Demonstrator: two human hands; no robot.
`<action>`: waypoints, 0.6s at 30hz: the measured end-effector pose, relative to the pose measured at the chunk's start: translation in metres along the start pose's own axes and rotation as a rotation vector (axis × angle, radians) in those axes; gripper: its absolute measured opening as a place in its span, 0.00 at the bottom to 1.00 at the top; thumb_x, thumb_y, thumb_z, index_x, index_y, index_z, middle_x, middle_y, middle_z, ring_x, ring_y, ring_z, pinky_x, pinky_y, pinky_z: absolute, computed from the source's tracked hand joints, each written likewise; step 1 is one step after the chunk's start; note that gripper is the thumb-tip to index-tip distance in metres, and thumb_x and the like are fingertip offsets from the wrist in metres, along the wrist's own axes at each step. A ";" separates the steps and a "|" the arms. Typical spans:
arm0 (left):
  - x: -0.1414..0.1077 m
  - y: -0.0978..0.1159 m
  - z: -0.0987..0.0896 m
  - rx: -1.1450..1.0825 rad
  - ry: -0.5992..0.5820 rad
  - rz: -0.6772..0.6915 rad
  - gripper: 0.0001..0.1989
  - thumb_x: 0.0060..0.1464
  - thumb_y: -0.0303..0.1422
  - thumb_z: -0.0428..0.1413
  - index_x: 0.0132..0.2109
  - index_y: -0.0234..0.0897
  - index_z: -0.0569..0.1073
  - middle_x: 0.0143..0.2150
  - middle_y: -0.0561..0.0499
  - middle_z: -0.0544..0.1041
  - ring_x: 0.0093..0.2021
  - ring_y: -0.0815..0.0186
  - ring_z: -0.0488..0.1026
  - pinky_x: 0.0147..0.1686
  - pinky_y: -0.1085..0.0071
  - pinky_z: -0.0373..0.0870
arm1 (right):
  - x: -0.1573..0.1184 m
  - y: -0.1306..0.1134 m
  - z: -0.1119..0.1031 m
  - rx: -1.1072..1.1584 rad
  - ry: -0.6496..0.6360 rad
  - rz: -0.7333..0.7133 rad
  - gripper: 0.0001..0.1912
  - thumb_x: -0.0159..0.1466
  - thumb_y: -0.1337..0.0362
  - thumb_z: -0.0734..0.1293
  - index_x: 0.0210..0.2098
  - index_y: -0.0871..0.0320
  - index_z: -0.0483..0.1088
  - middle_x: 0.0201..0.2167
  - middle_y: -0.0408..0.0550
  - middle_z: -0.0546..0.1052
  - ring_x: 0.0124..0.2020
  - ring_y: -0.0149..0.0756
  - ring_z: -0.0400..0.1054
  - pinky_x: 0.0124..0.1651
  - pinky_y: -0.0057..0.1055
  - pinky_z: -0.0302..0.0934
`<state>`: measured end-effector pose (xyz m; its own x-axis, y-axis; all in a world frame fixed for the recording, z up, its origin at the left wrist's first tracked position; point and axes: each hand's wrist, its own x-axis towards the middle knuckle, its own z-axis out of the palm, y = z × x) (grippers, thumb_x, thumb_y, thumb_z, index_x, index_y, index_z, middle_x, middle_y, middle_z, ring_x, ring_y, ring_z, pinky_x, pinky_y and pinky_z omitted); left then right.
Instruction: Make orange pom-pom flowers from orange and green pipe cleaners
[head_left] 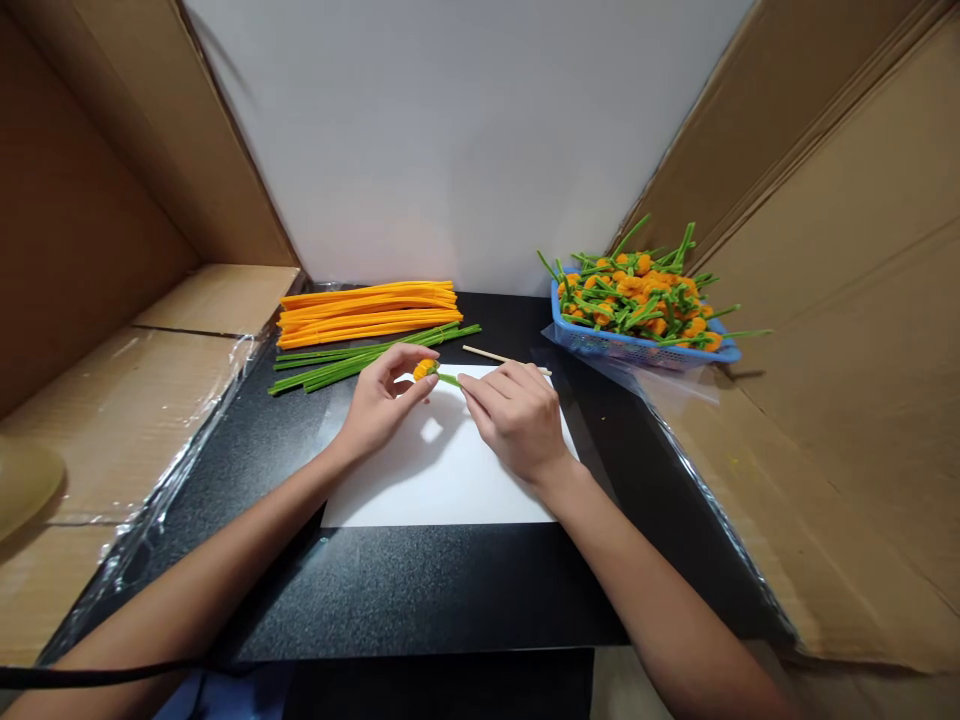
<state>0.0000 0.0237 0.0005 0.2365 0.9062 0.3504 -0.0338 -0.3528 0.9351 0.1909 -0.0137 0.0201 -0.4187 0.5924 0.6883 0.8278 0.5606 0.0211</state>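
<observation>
Pinching a small orange pipe-cleaner bloom [424,370] at centre frame, the left hand [379,400] grips its head in curled fingers, while the right hand [517,420] closes narrowly on its short green chenille stem [448,379]. That piece lies nearly level, its long axis running hand to hand, above a white paper sheet [442,490].

White paper sheet [442,480]: plain, matte, lying on speckled black tabletop [420,590]. Pipe-cleaner flower [424,369], at sheet's far edge: yellow-orange coiled head, green stem. Beyond sheet, left: orange pipe cleaners [367,313]; green pipe cleaners [360,360]. Beyond sheet, right: blue lattice basket [600,345], filled with orange-and-green flowers [630,290]. Pale tan stick [495,355], crossing sheet's far edge. Brown cardboard [825,300], either side of sheet.
</observation>
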 end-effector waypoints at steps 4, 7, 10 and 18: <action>-0.002 -0.005 0.001 0.151 -0.013 0.111 0.10 0.56 0.33 0.61 0.45 0.38 0.74 0.44 0.48 0.75 0.44 0.65 0.74 0.42 0.69 0.75 | 0.001 -0.003 0.001 0.216 -0.042 0.170 0.13 0.65 0.65 0.68 0.48 0.61 0.76 0.35 0.51 0.81 0.39 0.43 0.71 0.43 0.38 0.60; -0.005 -0.006 0.002 0.237 -0.056 0.200 0.09 0.57 0.32 0.60 0.45 0.38 0.74 0.44 0.47 0.76 0.45 0.63 0.75 0.43 0.68 0.76 | 0.004 -0.004 0.001 0.474 -0.099 0.350 0.08 0.64 0.67 0.69 0.43 0.57 0.78 0.38 0.48 0.82 0.41 0.41 0.74 0.47 0.37 0.63; -0.006 -0.004 0.001 0.259 -0.087 0.270 0.09 0.57 0.32 0.60 0.46 0.38 0.74 0.45 0.46 0.76 0.47 0.63 0.75 0.42 0.68 0.77 | 0.006 -0.002 0.002 0.735 -0.187 0.496 0.08 0.63 0.71 0.68 0.38 0.56 0.79 0.37 0.46 0.83 0.39 0.37 0.76 0.44 0.32 0.65; -0.003 0.007 -0.004 0.424 -0.293 0.298 0.12 0.55 0.33 0.62 0.46 0.39 0.76 0.40 0.46 0.77 0.37 0.65 0.73 0.38 0.70 0.72 | 0.007 0.005 0.001 0.843 -0.270 0.532 0.08 0.61 0.73 0.67 0.31 0.58 0.79 0.31 0.45 0.83 0.34 0.34 0.75 0.39 0.29 0.63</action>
<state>-0.0045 0.0190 0.0065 0.5367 0.6732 0.5087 0.2371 -0.6989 0.6748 0.1914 -0.0060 0.0242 -0.2310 0.9342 0.2719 0.4435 0.3499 -0.8252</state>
